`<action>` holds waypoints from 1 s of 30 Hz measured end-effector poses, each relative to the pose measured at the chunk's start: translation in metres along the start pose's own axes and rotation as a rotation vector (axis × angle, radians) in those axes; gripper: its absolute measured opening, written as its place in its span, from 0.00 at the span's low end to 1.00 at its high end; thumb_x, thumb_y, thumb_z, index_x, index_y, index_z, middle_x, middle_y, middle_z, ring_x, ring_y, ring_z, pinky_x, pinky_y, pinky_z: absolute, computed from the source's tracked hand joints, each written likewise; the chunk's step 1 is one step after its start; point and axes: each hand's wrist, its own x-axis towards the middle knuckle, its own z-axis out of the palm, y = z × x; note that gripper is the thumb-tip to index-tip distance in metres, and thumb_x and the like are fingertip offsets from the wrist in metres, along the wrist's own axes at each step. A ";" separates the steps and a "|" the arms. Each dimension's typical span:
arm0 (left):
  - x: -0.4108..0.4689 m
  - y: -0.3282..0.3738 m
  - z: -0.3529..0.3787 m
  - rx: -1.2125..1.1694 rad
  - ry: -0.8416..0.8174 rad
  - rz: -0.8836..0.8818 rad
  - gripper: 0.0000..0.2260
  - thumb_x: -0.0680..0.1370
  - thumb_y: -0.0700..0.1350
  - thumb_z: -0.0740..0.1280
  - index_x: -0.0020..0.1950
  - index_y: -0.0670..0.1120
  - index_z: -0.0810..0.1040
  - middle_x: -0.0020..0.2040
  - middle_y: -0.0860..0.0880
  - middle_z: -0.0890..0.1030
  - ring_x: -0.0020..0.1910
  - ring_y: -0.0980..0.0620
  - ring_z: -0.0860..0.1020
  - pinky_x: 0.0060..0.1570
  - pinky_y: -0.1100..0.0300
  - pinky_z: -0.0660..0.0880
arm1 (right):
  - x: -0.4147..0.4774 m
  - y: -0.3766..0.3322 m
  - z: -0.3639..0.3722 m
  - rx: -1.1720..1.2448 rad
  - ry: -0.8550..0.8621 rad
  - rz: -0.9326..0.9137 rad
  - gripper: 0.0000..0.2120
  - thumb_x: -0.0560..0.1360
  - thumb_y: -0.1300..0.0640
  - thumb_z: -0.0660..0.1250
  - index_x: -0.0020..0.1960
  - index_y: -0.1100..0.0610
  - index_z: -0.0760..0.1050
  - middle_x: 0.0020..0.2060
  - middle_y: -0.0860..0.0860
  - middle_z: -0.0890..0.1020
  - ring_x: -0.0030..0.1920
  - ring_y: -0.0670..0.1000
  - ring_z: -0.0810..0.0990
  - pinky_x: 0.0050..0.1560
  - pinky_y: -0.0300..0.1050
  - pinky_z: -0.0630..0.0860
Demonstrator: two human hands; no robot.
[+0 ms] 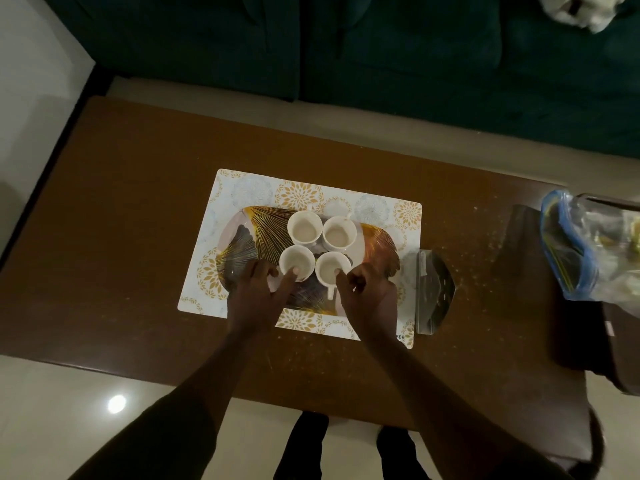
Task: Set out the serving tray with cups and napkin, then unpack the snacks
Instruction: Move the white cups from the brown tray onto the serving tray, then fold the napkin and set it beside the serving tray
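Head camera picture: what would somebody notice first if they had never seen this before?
Four white cups clustered in a square on a gold-leaf patterned tray, which sits on a flowery placemat in the middle of the brown table. The left hand and right hand each touch the rim of a near cup. At the table's right edge lies a clear bag with a blue zip.

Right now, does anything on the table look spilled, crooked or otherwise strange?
Nothing looks spilled or broken. The four cups stand upright, close together on the tray. One small oddity: the placemat lies slightly askew to the table's edges. Pale specks dot the tabletop on the right; I cannot tell what they are.
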 end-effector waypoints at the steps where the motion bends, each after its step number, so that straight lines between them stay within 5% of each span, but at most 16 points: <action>1: 0.001 0.006 -0.004 0.026 0.040 0.006 0.21 0.76 0.65 0.59 0.44 0.47 0.73 0.44 0.50 0.76 0.43 0.49 0.77 0.40 0.51 0.77 | 0.004 -0.002 -0.002 0.015 -0.001 -0.023 0.09 0.73 0.54 0.71 0.39 0.57 0.75 0.31 0.44 0.78 0.30 0.41 0.74 0.32 0.32 0.70; 6: 0.026 0.049 -0.006 0.067 0.205 0.131 0.17 0.79 0.55 0.62 0.52 0.42 0.75 0.48 0.43 0.79 0.47 0.43 0.77 0.46 0.49 0.74 | 0.032 -0.009 -0.021 0.033 0.035 -0.131 0.05 0.74 0.58 0.68 0.43 0.59 0.77 0.38 0.51 0.82 0.37 0.46 0.77 0.37 0.43 0.78; 10: 0.038 0.091 0.012 -0.028 0.174 0.225 0.14 0.79 0.53 0.62 0.55 0.43 0.74 0.52 0.44 0.78 0.49 0.45 0.76 0.48 0.52 0.73 | 0.059 0.005 -0.052 0.033 0.033 -0.078 0.04 0.75 0.58 0.66 0.49 0.56 0.78 0.47 0.51 0.82 0.43 0.45 0.77 0.40 0.34 0.76; 13: 0.036 0.121 0.030 -0.079 0.155 0.303 0.14 0.80 0.54 0.61 0.56 0.45 0.73 0.52 0.46 0.77 0.49 0.47 0.76 0.49 0.52 0.72 | 0.073 0.024 -0.082 0.059 0.028 -0.036 0.07 0.75 0.59 0.66 0.52 0.54 0.78 0.51 0.50 0.81 0.47 0.46 0.79 0.43 0.39 0.78; 21: 0.007 0.227 0.102 -0.144 0.032 0.419 0.14 0.79 0.54 0.62 0.58 0.46 0.72 0.54 0.46 0.77 0.52 0.46 0.75 0.51 0.47 0.75 | 0.082 0.108 -0.191 -0.075 0.147 -0.037 0.06 0.75 0.63 0.64 0.50 0.57 0.78 0.49 0.53 0.80 0.48 0.49 0.77 0.44 0.39 0.72; 30: -0.044 0.357 0.209 -0.203 -0.166 0.530 0.15 0.78 0.58 0.61 0.62 0.54 0.68 0.60 0.50 0.74 0.55 0.58 0.70 0.45 0.71 0.64 | 0.057 0.227 -0.316 -0.050 0.212 0.115 0.08 0.73 0.62 0.66 0.51 0.57 0.78 0.51 0.53 0.79 0.47 0.52 0.79 0.44 0.45 0.76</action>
